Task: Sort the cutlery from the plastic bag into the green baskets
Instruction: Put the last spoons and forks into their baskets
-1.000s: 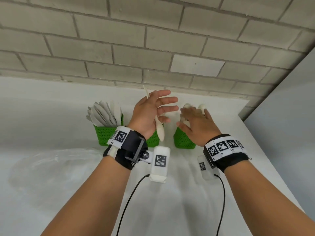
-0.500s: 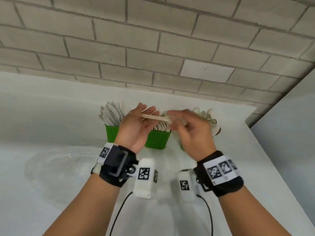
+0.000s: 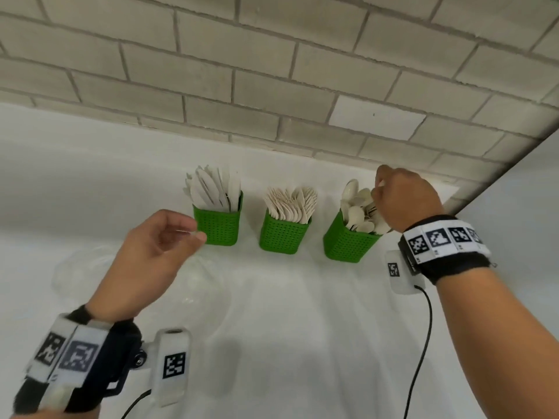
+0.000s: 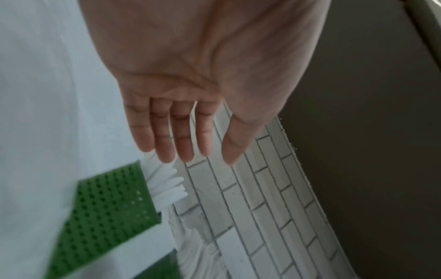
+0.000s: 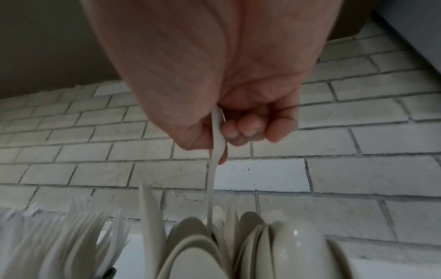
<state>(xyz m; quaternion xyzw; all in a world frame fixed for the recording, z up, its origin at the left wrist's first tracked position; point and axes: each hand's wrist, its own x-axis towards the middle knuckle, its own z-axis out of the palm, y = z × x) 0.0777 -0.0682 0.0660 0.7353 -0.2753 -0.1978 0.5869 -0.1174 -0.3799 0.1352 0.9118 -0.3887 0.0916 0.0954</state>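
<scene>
Against a pale brick wall (image 3: 272, 71), three green baskets stand in a row on a white tabletop (image 3: 287, 328). Left basket (image 3: 218, 223) holds upright knives (image 3: 213, 189), middle basket (image 3: 284, 234) holds forks (image 3: 292, 201) with prongs up, and right basket (image 3: 348, 241) holds spoons (image 3: 360, 210) with bowls up.

A person's right hand (image 3: 405, 198) is above the right basket. Its thumb and curled fingers (image 5: 248, 128) pinch one end of a single white spoon (image 5: 213, 169). In the right wrist view this spoon hangs upright, its long axis running straight down from the pinch, and its lower end sits among the bowls of the other spoons. Which end of it is pinched cannot be told, since the hand covers the top and the lower part is hidden.

Nearer the person, the left hand (image 3: 151, 261) floats above the tabletop in front of the left basket, touching nothing. Its fingers (image 4: 181, 136) are relaxed and nearly straight, holding nothing.

Below that hand lies a crumpled clear plastic bag (image 3: 78, 267), flat on the tabletop and well apart from the spoon.
</scene>
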